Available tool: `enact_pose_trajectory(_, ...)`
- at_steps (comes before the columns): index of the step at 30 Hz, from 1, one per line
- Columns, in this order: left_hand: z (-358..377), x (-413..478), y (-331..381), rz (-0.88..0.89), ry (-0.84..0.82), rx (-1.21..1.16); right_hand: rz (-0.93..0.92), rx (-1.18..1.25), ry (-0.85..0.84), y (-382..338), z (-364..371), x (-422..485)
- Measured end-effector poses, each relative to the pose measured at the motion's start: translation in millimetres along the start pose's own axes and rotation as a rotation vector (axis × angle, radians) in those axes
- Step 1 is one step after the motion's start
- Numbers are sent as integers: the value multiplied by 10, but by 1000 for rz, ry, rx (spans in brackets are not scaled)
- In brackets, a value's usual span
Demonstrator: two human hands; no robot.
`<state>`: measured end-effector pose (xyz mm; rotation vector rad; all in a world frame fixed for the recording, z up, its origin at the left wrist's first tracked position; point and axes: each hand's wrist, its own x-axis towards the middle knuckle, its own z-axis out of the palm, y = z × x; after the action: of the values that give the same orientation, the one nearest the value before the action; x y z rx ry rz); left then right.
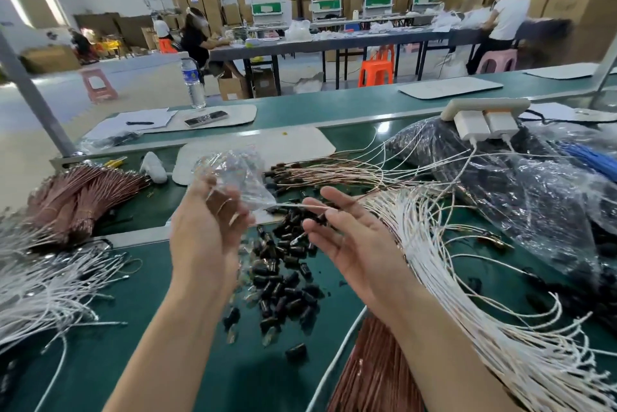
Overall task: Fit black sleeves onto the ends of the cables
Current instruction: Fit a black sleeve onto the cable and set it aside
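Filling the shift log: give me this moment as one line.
left hand: grips clear bag | right hand: open, palm up | black sleeves: loose pile on green mat

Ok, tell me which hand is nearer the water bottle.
Left. The left hand, gripping a clear bag, sits almost straight in front of the water bottle; the right hand is further off to the bottle's right.

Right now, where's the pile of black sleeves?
Head view, centre: the black sleeves lie loose on the green bench, below and between the left hand and right hand.
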<state>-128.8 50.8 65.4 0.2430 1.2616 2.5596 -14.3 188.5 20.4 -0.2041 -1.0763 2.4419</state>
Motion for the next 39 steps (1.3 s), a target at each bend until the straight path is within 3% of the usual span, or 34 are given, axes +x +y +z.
enact_pose_trajectory(5,-731,114,133,45,204,-41,36,-108,7,335,110,33)
enact_pose_trajectory(7,-842,122,76,10,209,-55,33,-170,0,460,156,29)
enact_pose_trajectory(10,-802,-26,-272,-94,64,236,43,-226,-15,595,217,44)
enact_pose_trajectory(13,-733,-193,-550,-63,-129,476,68,-235,-36,646,232,51)
enact_pose_trajectory(24,-894,-95,-295,5,140,40,-32,212,192,302,-117,66)
enact_pose_trajectory(39,-950,-107,-428,89,-53,376,93,241,170,368,-111,49)
